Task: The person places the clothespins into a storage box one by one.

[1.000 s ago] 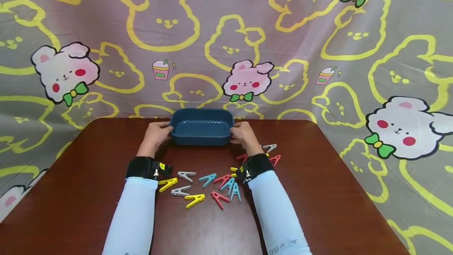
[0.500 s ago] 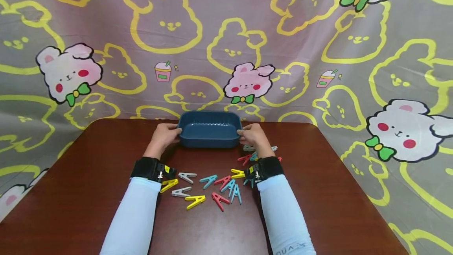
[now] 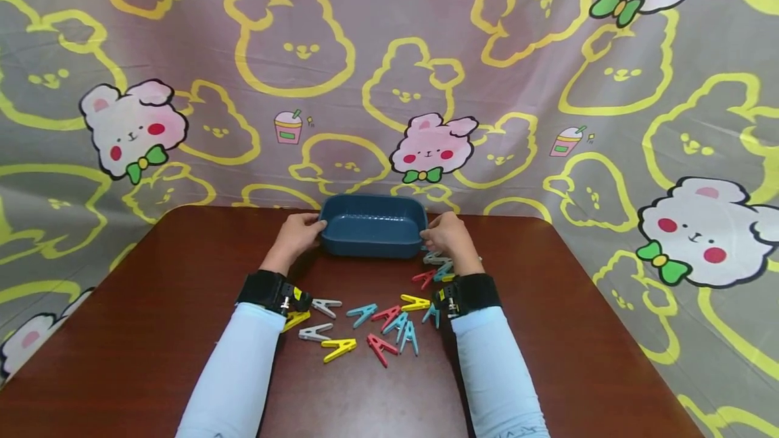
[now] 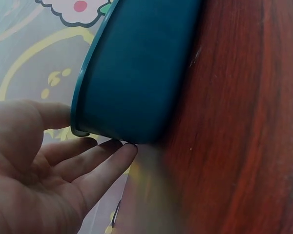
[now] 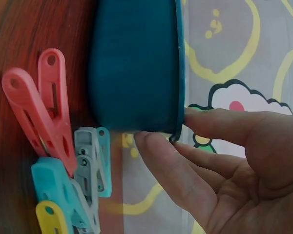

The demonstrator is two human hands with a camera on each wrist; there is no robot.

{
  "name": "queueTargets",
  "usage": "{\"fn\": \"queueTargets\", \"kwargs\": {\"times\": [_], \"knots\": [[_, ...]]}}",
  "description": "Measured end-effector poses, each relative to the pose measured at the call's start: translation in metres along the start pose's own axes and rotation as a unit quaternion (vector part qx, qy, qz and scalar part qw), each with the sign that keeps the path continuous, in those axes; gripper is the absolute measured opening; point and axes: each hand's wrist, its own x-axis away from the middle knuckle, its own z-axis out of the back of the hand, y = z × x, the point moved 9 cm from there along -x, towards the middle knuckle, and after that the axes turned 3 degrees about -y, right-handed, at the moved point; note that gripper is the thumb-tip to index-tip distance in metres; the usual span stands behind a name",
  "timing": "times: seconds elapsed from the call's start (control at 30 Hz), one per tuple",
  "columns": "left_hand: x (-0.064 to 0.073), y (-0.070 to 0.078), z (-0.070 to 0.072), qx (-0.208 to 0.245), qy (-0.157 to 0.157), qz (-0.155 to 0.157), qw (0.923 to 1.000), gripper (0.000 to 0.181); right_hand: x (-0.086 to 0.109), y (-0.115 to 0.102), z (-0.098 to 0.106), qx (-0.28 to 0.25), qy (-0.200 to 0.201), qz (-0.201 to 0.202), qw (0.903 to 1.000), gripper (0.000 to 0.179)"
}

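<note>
A dark blue rectangular plastic basin (image 3: 372,249) stands at the back of the table, with no contents visible inside. At its left end my left hand (image 3: 297,234) pinches the rim. In the left wrist view, the thumb is at the rim and the fingers (image 4: 105,170) reach under it against the end wall. My right hand (image 3: 450,235) pinches the opposite end, thumb at the rim and fingers (image 5: 173,165) below. Beside that end lie several clothespins, among them a red clothespin (image 5: 39,112), a grey clothespin (image 5: 86,170) and a light blue clothespin (image 5: 56,183).
More clothespins lie scattered between my forearms, including a yellow clothespin (image 3: 339,348), a red clothespin (image 3: 381,347) and a grey clothespin (image 3: 316,332). A patterned curtain (image 3: 328,73) hangs right behind the brown table (image 3: 578,357).
The basin has slid right along the back of the table, both hands moving with it and keeping their hold. The view has shifted slightly. The scattered clothespins stay put.
</note>
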Motion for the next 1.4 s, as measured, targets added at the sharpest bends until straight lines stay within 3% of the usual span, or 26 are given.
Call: {"fn": "queueTargets", "kwargs": {"times": [0.5, 0.8, 1.03, 1.2, 1.27, 1.4], "knots": [[-0.001, 0.005, 0.008, 0.005, -0.003, 0.01, 0.9999, 0.054, -0.007, -0.009, -0.006, 0.018, 0.013, 0.021, 0.9995, 0.046], [0.01, 0.013, 0.012, -0.089, -0.01, 0.036, 0.9953, 0.056, -0.016, -0.006, -0.008, -0.04, 0.038, 0.003, 0.9984, 0.038], [0.021, 0.03, 0.008, -0.182, -0.046, 0.078, 0.9791, 0.05, -0.021, -0.009, -0.01, -0.057, 0.028, 0.027, 0.9976, 0.05], [0.022, 0.031, 0.008, -0.18, -0.054, 0.095, 0.9776, 0.055, -0.019, -0.01, -0.011, -0.052, 0.031, 0.029, 0.9978, 0.053], [0.022, 0.029, 0.01, -0.175, -0.048, 0.093, 0.9789, 0.06, -0.014, -0.011, -0.008, -0.031, 0.043, 0.021, 0.9984, 0.053], [0.016, 0.029, 0.013, -0.172, -0.028, 0.044, 0.9838, 0.07, -0.003, -0.014, -0.004, 0.013, 0.06, 0.005, 0.9981, 0.06]]}}
